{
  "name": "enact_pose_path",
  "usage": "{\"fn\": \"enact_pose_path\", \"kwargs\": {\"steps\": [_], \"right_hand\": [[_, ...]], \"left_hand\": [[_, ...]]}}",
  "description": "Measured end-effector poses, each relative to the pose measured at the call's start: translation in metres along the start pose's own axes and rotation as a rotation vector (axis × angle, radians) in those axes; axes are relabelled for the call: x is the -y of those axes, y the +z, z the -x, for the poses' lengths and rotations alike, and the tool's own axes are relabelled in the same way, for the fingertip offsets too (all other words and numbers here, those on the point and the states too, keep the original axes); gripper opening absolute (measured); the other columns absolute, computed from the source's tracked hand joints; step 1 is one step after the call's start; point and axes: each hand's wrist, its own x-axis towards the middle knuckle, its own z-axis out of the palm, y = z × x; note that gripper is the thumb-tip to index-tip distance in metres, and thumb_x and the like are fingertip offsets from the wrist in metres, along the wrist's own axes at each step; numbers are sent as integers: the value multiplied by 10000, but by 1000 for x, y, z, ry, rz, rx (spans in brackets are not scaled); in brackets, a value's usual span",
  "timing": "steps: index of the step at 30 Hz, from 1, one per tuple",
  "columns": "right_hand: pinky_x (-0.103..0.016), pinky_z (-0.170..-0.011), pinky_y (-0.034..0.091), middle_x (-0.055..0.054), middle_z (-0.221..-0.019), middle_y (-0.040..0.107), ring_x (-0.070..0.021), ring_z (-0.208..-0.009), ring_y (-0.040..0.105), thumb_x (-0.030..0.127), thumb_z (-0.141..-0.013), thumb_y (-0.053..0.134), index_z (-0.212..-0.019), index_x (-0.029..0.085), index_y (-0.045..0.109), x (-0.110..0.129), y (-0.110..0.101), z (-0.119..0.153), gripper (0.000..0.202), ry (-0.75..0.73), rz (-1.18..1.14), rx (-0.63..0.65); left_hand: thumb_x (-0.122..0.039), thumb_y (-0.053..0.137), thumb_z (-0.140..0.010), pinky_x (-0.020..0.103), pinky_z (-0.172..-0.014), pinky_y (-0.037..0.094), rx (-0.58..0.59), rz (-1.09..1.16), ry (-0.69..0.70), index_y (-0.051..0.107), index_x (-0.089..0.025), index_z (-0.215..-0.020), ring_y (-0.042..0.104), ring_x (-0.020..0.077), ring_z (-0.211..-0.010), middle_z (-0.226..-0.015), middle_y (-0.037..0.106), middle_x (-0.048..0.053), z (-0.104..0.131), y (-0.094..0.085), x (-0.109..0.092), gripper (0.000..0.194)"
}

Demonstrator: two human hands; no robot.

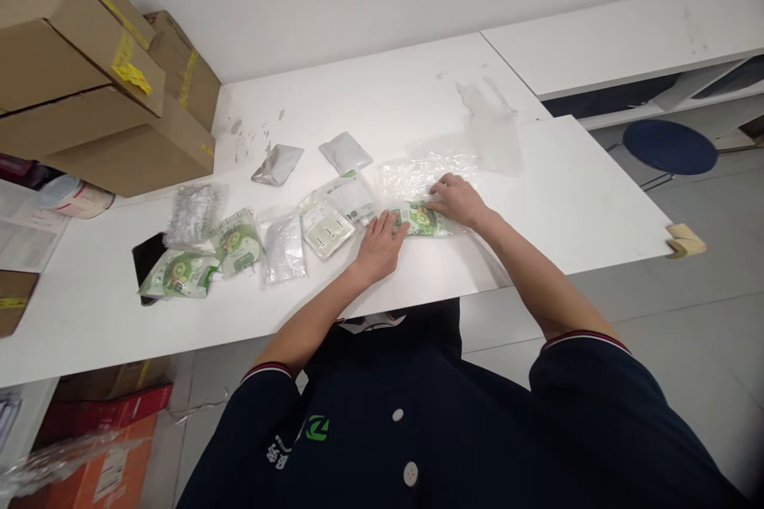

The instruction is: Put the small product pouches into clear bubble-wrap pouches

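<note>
A green food pouch with a kiwi picture [421, 219] lies at the near edge of a clear bubble wrap sheet [399, 172]. My left hand [380, 246] rests on the pouch's left end, fingers stretched and slightly spread. Over its upper right part, my right hand [458, 200] has bent fingers on the bubble wrap, with the thumb near the pouch. Just left of my left hand are a pale green flat pack [325, 227] and a pouch showing its white printed back [344, 196]. A clear bag [284, 248] lies further left.
More green pouches [179, 273] and folded bubble wrap [194, 213] are on the white table [334, 294] at left. Two silver packets [278, 164] lie behind. Cardboard boxes [113, 135] stack at the left; a yellowish corner guard [685, 241] covers the right corner. A blue stool [669, 147] stands beyond.
</note>
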Motion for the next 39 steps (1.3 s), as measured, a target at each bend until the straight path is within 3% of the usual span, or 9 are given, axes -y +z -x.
{"fn": "enact_pose_path", "kwargs": {"steps": [3,8,13,17,21,25,31,35,39], "right_hand": [[-506,-936,415,-200,-1254,574,-364,-1154,507,403,-945,510,-1132,146,680,8,4,9,360,-37,77,-164],[-511,-1030,426,-163,-1408,528,-336,-1278,494,493,-869,609,-1396,177,514,12,6,43,621,-244,-87,52],[-519,-1076,410,-124,-1446,527,-301,-1315,502,110,-838,476,-1441,202,476,20,-9,108,611,-236,-35,184],[-459,-1026,472,-86,-1406,576,-275,-1257,559,85,-850,379,-1425,214,512,30,-36,141,604,-220,-187,408],[-418,-911,511,-33,-1237,684,-268,-1094,644,214,-882,438,-1249,285,645,28,-55,118,427,-133,-380,563],[-373,-772,495,-46,-993,718,-252,-893,651,294,-865,505,-981,254,683,20,-62,64,216,-62,-422,604],[-326,-654,416,-73,-945,669,-223,-797,600,430,-853,556,-905,218,614,16,-53,8,226,74,-142,556],[-310,-637,381,-56,-895,663,-207,-781,589,490,-887,489,-863,225,602,13,-36,-2,289,98,-74,534],[-303,-632,358,-60,-913,677,-214,-802,591,541,-912,430,-854,229,604,8,-23,-2,362,124,18,473]], "left_hand": [[45,390,-827,500,-1148,304,162,-103,-27,384,-76,-1455,337,338,-1446,-1525,375,239,-16,1,1,639],[-30,216,-951,474,-1089,368,187,-215,-62,362,-19,-1465,442,327,-1374,-1490,415,269,-33,-4,-6,534],[-27,292,-918,422,-946,462,284,-80,48,418,-47,-1423,603,291,-1153,-1280,603,223,11,-33,-28,521],[-203,415,-957,368,-918,476,394,336,122,498,-166,-1366,634,236,-1057,-1180,671,115,45,-58,-30,418],[-400,454,-975,288,-781,485,323,770,-81,619,-225,-1187,645,173,-899,-1069,696,42,44,-57,-11,321],[-528,505,-931,250,-597,437,176,937,-362,617,-194,-1005,566,128,-641,-767,615,3,29,-36,5,360],[-559,496,-929,238,-522,453,54,1078,-704,503,-216,-1140,531,109,-520,-687,529,-35,14,-10,14,403],[-565,488,-931,283,-604,503,5,1010,-724,387,-212,-1352,580,141,-598,-772,597,1,13,-11,12,559],[-494,498,-950,346,-804,508,-22,658,-598,324,-265,-1467,632,215,-917,-1095,614,97,13,-20,-1,592]]}}
